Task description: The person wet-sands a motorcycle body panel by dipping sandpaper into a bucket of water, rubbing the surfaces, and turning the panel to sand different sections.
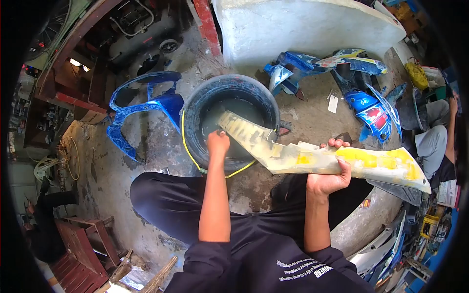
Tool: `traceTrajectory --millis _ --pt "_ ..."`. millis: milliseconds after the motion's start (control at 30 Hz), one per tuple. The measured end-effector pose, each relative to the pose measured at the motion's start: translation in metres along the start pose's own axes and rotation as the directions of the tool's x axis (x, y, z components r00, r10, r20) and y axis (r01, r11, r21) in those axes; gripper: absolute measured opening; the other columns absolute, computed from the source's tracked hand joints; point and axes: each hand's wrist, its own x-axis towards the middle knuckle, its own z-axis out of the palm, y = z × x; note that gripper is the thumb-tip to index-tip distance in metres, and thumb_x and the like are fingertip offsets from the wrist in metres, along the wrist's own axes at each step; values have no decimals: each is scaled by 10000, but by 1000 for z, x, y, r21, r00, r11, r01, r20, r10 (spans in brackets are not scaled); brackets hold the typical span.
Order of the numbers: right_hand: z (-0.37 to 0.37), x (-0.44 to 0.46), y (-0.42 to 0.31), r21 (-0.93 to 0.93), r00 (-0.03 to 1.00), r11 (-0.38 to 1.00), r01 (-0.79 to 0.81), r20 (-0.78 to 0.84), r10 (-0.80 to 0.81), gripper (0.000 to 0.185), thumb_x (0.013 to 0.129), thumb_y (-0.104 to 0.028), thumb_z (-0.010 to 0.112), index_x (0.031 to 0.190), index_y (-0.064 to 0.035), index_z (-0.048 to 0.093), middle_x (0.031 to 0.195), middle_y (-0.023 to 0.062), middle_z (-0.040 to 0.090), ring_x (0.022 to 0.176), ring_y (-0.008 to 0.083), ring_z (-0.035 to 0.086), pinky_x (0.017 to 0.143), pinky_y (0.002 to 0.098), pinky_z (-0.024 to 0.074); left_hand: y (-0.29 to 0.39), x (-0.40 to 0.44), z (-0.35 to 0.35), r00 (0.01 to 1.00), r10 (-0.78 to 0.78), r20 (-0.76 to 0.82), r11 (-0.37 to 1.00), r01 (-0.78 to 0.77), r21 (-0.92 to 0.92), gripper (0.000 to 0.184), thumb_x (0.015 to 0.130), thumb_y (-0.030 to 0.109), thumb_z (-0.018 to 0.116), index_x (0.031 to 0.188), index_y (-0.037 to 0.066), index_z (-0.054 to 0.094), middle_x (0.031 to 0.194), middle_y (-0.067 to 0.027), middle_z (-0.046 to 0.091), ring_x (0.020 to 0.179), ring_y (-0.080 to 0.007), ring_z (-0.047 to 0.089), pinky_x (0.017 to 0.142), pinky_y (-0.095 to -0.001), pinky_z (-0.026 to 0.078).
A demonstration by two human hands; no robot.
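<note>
A long plastic fairing panel [288,158], off-white with yellow patches, stretches across my lap, its narrow far end over the bucket [184,117]. My right hand [330,178] grips it near the middle, thumb on the near edge and fingers showing past the far edge. My left hand [218,144] is closed beside the panel's narrow end, over the near inside of the bucket; whatever its fingers hold is hidden. Cloudy grey water [239,108] lies in the dark bucket, which has a yellow handle [191,154] hanging along its near side.
A blue plastic frame [161,105] lies left of the bucket. Several blue fairing pieces [369,110] rest at the right, by a white wall [303,29]. Another person's leg [432,141] is at far right. A dark red wooden bench [80,249] stands lower left.
</note>
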Motion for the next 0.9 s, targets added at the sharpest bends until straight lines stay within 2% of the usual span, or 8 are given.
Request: traceTrajectory --millis 200,333,433,500,567,667,800,900 --pt "1 -2 16 -63 995 997 38 99 -32 468 803 -161 588 1247 -42 501 1105 107 553 1084 260 536 1006 410 419 -59 63 52 914 -372 159 928 360 99 433 899 167 611 1253 -74 678 1296 -292 677 1209 -420 669 987 -447 528" --pt "5 1 19 -50 997 998 36 71 -32 475 784 -128 583 1236 -11 494 1083 142 553 1097 287 517 1083 410 392 -88 90 76 916 -375 142 927 368 74 465 908 133 582 1306 -99 639 1359 -288 643 1233 -425 655 987 -471 531" --pt "3 6 23 -97 997 994 42 73 -35 451 818 -160 581 1247 -45 501 1104 103 557 1090 254 537 993 394 426 -97 104 82 858 -472 203 816 513 -268 439 914 98 569 1300 -103 626 1285 -279 664 1150 -406 685 951 -490 549" --pt "1 9 25 -105 999 993 52 20 -50 447 823 -158 577 1249 -46 502 1109 102 560 1100 252 538 983 393 431 -55 79 41 770 -505 390 456 622 -637 382 919 53 548 1259 -111 608 1201 -255 670 1051 -347 703 898 -471 568" --pt "1 11 25 -107 999 993 53 4 -53 436 830 -159 576 1245 -48 504 1113 102 562 1105 251 539 979 389 433 -53 68 33 793 -450 411 382 587 -714 321 936 58 537 1207 -101 603 1134 -226 678 1005 -314 707 863 -423 576" --pt "5 15 26 -116 998 992 52 -32 -56 406 843 -155 570 1229 -44 508 1113 101 565 1113 253 539 993 389 432 -21 33 5 908 -383 169 510 360 -781 291 941 93 592 1142 -104 665 1080 -203 712 890 -271 727 796 -373 579" --pt "16 18 30 -122 994 989 85 -62 -93 332 880 -132 546 1192 -19 517 1084 104 578 1117 264 547 1058 405 417 63 -48 -42 972 -5 233 610 187 -770 326 1015 187 649 1263 -21 684 1056 -114 750 913 -182 709 785 -323 559" --pt "27 19 34 -136 986 986 98 -124 -115 289 914 -116 529 1181 -6 521 1067 112 593 1113 266 556 1088 413 403 102 -97 -64 906 374 198 766 -181 -617 283 1030 170 625 1246 23 735 1205 -119 746 1124 -190 673 1020 -332 497"
